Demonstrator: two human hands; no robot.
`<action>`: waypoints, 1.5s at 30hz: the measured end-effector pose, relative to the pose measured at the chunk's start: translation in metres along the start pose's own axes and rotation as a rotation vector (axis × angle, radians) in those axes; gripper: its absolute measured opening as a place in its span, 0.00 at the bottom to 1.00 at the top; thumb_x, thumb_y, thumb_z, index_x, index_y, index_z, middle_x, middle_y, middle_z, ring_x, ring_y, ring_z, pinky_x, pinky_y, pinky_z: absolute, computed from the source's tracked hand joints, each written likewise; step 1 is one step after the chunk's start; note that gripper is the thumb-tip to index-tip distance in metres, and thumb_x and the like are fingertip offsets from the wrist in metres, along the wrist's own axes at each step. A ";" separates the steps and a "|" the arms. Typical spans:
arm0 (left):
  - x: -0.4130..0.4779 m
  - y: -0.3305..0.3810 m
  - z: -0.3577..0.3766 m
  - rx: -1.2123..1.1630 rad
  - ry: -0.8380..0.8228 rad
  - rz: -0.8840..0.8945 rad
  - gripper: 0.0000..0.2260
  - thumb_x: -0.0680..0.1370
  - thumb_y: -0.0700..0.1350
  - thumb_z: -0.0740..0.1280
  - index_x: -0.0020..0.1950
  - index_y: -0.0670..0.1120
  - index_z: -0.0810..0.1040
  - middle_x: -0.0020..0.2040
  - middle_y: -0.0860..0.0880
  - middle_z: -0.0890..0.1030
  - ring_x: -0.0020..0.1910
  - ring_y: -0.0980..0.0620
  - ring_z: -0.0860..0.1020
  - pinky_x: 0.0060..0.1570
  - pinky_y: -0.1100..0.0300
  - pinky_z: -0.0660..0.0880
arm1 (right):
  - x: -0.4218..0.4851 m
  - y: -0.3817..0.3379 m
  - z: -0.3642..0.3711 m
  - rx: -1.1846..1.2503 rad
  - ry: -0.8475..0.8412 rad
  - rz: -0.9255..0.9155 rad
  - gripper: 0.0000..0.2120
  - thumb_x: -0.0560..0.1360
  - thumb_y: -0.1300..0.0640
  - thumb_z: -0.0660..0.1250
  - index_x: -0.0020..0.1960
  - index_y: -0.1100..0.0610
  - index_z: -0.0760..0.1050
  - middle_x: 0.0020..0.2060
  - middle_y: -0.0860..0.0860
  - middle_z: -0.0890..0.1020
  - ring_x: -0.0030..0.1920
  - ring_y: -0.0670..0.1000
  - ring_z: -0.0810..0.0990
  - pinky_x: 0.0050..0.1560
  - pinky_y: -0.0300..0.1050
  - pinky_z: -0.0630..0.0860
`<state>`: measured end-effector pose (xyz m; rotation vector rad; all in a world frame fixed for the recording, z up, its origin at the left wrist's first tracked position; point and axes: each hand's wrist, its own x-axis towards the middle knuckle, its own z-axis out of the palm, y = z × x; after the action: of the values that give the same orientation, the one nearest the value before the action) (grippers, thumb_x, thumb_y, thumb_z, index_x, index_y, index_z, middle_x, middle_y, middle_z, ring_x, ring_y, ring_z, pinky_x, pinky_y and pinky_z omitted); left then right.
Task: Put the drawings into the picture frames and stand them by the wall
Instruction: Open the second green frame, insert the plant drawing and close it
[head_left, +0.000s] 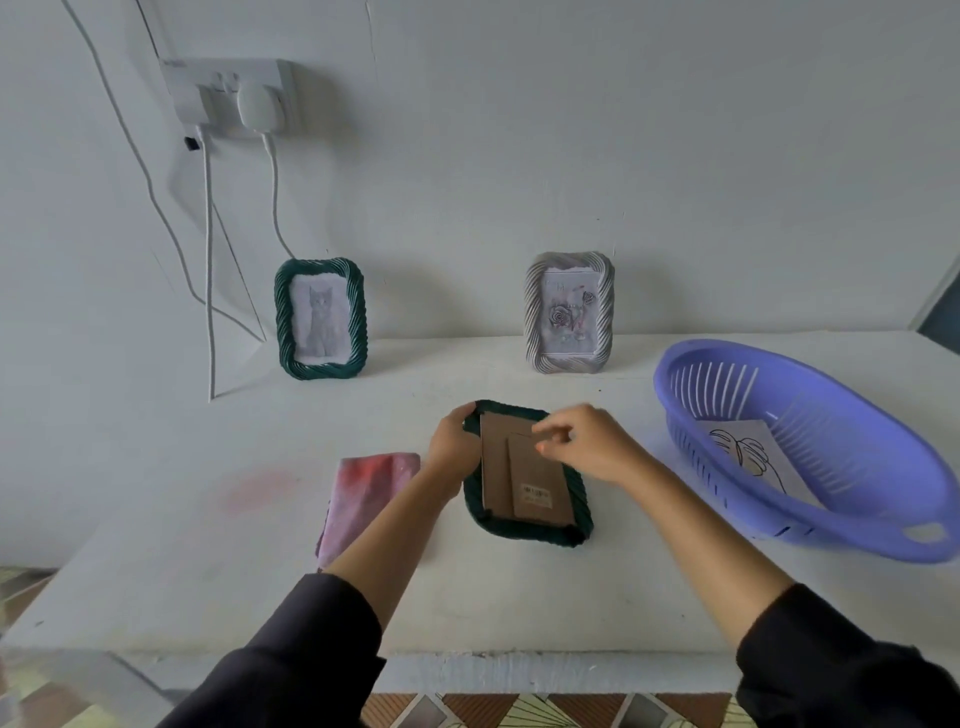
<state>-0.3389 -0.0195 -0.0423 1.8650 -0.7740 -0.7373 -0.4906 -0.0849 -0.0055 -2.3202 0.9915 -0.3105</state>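
Cardboard backing (519, 478) faces up on the dark green frame (524, 532), which lies face-down on the tabletop (208, 571) straight ahead, its long axis running away from the person, near end swung slightly right; the left hand (449, 441) grips the frame's far left corner, fingers curled over the rim; the right hand (587, 441) sits over the backing's far end with fingers curled, though whether they pinch a clip or only hover is too blurred to tell; a pink cloth (363, 493) lies just left of the left forearm. Right of the frame, the leaf drawing (748, 452) lies flat in the blue basket (857, 540), on the right hand's side and so likely its reach once the backing is off. Farthest, the cat frame (319, 370) and the rose frame (569, 364), both filled, stand at the wall (519, 156).
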 end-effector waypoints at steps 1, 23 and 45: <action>0.001 -0.003 0.000 0.076 0.008 0.030 0.22 0.75 0.33 0.57 0.68 0.45 0.71 0.61 0.42 0.79 0.57 0.42 0.78 0.52 0.55 0.74 | 0.000 0.008 0.010 -0.011 -0.045 0.024 0.16 0.73 0.56 0.68 0.61 0.56 0.77 0.55 0.53 0.80 0.57 0.52 0.78 0.57 0.42 0.71; 0.066 -0.009 -0.014 0.501 -0.168 0.227 0.11 0.76 0.40 0.67 0.58 0.41 0.80 0.58 0.43 0.81 0.54 0.49 0.76 0.51 0.64 0.68 | 0.058 0.059 0.025 0.075 0.224 0.062 0.09 0.74 0.61 0.65 0.53 0.57 0.81 0.46 0.53 0.78 0.42 0.47 0.72 0.47 0.40 0.69; 0.094 -0.008 -0.015 0.555 -0.244 0.293 0.05 0.74 0.43 0.70 0.45 0.44 0.83 0.31 0.51 0.77 0.28 0.56 0.70 0.23 0.74 0.66 | 0.090 0.066 0.026 -0.040 0.200 -0.029 0.05 0.69 0.65 0.67 0.38 0.67 0.80 0.33 0.55 0.79 0.36 0.51 0.74 0.39 0.46 0.73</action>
<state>-0.2680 -0.0818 -0.0589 2.0946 -1.4934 -0.6033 -0.4554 -0.1744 -0.0679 -2.3759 1.0690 -0.5485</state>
